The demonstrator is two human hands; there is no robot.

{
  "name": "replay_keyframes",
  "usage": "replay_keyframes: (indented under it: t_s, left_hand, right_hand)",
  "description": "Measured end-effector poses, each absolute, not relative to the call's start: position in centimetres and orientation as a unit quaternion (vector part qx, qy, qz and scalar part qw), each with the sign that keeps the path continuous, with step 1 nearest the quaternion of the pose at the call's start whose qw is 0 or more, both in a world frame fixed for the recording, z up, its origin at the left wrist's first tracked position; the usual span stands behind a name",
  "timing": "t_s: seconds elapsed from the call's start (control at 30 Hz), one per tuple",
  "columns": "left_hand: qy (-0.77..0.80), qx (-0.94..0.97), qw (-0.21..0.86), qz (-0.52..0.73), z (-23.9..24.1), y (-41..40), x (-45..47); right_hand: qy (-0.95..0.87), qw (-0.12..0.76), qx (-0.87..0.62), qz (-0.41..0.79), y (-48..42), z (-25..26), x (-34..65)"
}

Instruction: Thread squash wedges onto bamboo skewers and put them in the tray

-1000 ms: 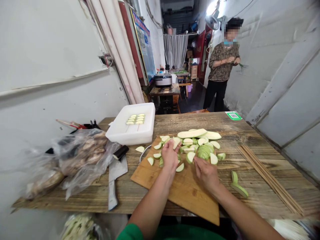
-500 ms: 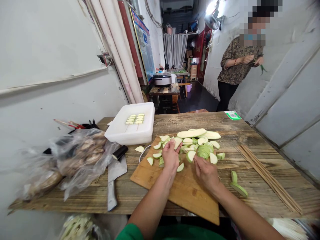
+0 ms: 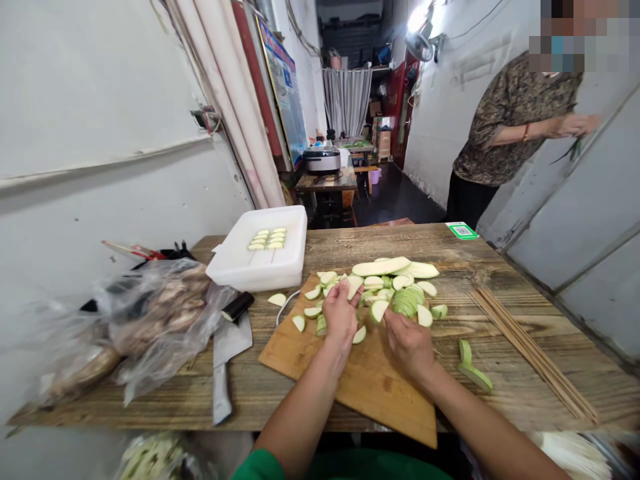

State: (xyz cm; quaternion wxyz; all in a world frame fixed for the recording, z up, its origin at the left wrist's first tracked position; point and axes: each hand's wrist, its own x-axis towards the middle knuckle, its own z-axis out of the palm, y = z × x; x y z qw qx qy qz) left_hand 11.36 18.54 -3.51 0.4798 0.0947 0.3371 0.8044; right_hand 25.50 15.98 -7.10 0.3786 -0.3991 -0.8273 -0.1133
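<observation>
My left hand [image 3: 341,312] pinches a pale half-moon zucchini slice [image 3: 354,287] with green skin, above the wooden cutting board [image 3: 370,383]. Just right of it, my right hand [image 3: 409,340] is closed at the fingertips on a thin skewer [image 3: 367,295], mostly hidden, with another zucchini slice [image 3: 379,311] at the fingers. The skewer spans the small gap between both slices. Around my hands lie many loose slices and a fanned stack of cut zucchini [image 3: 406,301]. Long zucchini halves [image 3: 381,267] rest at the board's far edge.
A white plastic box [image 3: 255,275] with skewered slices stands back left. A cleaver [image 3: 221,393], a black object [image 3: 238,306] and a plastic bag [image 3: 165,320] lie left. Bamboo skewers [image 3: 537,360] and cut pieces [image 3: 474,375] lie right. A person [image 3: 520,127] stands beyond the table.
My hands hold nearly the same pose over the board, both slices still at the fingers. The other person has come closer and further right, with something green in hand.
</observation>
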Motion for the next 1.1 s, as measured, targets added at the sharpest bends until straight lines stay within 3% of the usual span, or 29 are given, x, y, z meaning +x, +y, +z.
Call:
replay_keyframes:
  t_s: [0.7,1.1]
  left_hand:
    - [0.393,0.146,0.505,0.754,-4.1,17.7,13.5]
    - [0.355,0.319,0.551,0.685,-4.2,16.9,14.2]
  right_hand:
    - [-0.812,0.375,-0.416,-0.165,16.6,-6.8,25.2]
    - [-0.784,0.444,-0.431,-0.048,17.0,-7.2,25.5]
